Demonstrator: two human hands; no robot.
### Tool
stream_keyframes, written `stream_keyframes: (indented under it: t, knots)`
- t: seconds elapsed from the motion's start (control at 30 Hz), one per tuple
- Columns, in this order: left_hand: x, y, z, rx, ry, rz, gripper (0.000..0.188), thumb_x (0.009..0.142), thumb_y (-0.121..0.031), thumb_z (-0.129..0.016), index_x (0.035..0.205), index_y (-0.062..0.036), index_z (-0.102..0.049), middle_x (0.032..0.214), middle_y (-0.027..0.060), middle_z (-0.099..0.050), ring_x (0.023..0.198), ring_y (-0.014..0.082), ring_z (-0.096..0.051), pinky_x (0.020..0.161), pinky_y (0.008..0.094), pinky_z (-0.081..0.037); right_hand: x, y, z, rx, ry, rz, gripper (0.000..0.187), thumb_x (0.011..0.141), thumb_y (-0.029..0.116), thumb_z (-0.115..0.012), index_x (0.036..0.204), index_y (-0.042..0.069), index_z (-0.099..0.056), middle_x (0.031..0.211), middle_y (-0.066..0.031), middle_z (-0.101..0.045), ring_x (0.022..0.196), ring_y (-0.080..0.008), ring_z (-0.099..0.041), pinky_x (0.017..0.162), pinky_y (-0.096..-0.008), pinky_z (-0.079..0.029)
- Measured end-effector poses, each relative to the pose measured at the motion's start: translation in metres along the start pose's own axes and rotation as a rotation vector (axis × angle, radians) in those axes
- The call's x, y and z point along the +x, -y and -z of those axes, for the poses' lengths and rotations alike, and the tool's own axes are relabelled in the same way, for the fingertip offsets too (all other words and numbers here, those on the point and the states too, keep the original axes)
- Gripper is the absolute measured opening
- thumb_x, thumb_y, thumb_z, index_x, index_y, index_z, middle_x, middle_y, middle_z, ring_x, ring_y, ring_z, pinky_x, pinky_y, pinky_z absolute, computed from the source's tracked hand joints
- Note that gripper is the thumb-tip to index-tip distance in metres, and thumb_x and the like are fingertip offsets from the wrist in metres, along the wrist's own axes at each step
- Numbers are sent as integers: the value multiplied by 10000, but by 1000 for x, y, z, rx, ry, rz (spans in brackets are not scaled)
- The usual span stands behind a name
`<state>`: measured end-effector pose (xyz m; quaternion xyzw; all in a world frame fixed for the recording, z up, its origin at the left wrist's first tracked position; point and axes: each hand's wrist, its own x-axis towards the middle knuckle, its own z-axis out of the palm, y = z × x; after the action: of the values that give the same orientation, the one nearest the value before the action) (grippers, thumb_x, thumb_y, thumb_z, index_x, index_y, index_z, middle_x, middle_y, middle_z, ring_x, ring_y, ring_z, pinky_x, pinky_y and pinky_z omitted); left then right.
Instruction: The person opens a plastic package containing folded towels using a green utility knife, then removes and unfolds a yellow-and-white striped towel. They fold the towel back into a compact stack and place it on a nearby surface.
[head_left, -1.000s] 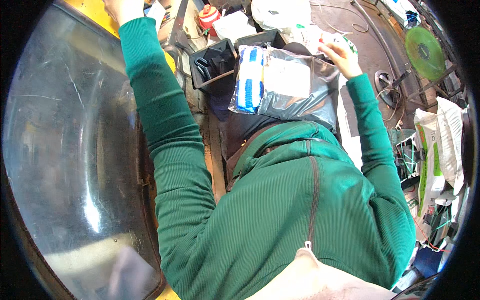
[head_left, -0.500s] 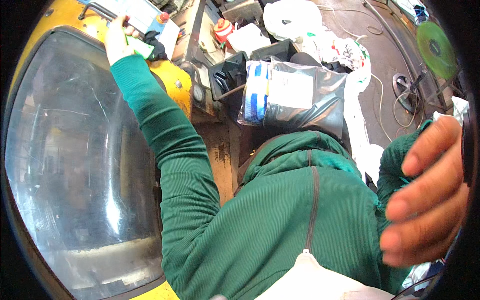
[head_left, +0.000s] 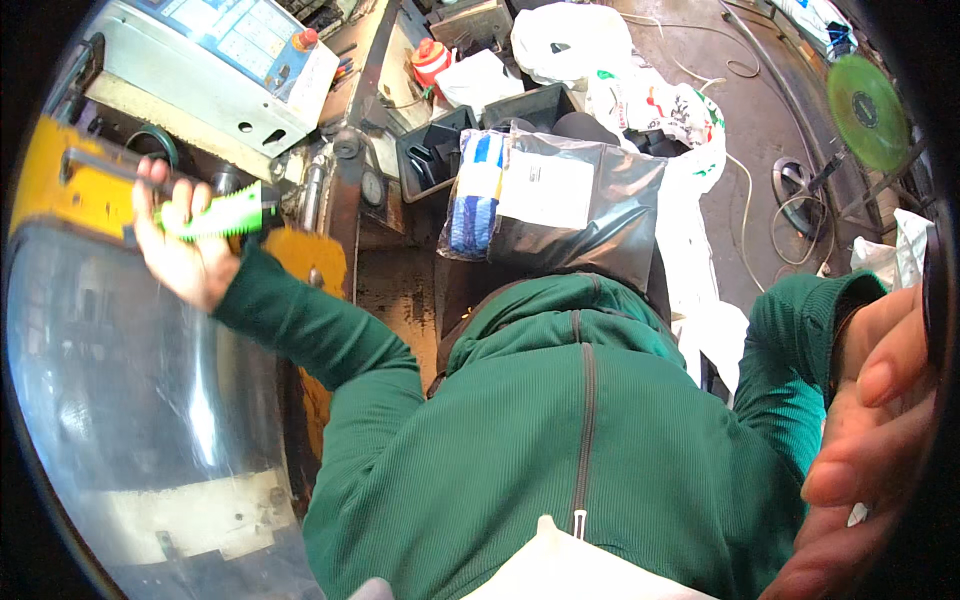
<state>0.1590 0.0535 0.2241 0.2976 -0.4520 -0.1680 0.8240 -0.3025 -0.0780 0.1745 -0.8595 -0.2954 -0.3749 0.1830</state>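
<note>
My left hand [head_left: 190, 245] is at the upper left, with its fingers closed around a bright green piece [head_left: 220, 215] that has a ridged edge and a dark end. Its fingertips lie beside the dark bar handle [head_left: 100, 166] of a yellow machine door [head_left: 60, 200]; whether they touch it I cannot tell. A large scratched window [head_left: 150, 380] fills the door below. At the right edge, very close to the camera, my right hand [head_left: 875, 440] shows curved fingers held apart and is partly cut off. No held thing shows in it.
Behind the door stands a control panel [head_left: 230, 50] with a red button [head_left: 305, 39]. Ahead are black bins [head_left: 430, 150], a clear bag [head_left: 570, 200] with a blue-and-white bundle, white plastic bags [head_left: 570, 40] and a red-and-white bottle [head_left: 430, 62]. Cables and a green disc [head_left: 868, 105] are to the right.
My left hand has come nearer with the green piece, and the door has shifted toward me, uncovering more of the panel's housing. My right hand has moved farther toward the right edge.
</note>
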Motion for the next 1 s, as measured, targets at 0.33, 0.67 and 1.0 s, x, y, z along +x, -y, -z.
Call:
stream_keyframes:
  t: [0.33, 0.67, 1.0]
  knots:
    - [-81, -37, -74, 676, -716, -958, 423, 864, -154, -546, 1225, 45, -454, 881, 172, -579, 536, 152, -428, 461, 273, -393, -14, 0, 2, 2, -95, 11, 206, 829, 77, -573, 1017, 127, -641, 1073, -109, -628, 919, -191, -612, 770, -361, -468]
    - [-80, 73, -120, 561, -219, -340, 360, 951, -301, -418, 1163, -20, -491, 972, 174, -610, 708, 197, -616, 527, 259, -503, -15, -120, -100, 76, -486, -669, 408, 841, 173, -656, 1207, 27, -547, 1097, -137, -633, 978, -202, -614, 807, -319, -482]
    - [55, 47, -37, 1843, 137, -708, 346, 871, -330, -569, 946, 6, -594, 952, 190, -624, 896, 373, -577, 795, 465, -448, -20, -189, -154, 582, -594, -1100, 550, 810, 151, -588, 1320, 7, -440, 730, 40, -495, 603, -37, -429, 538, -172, -335]
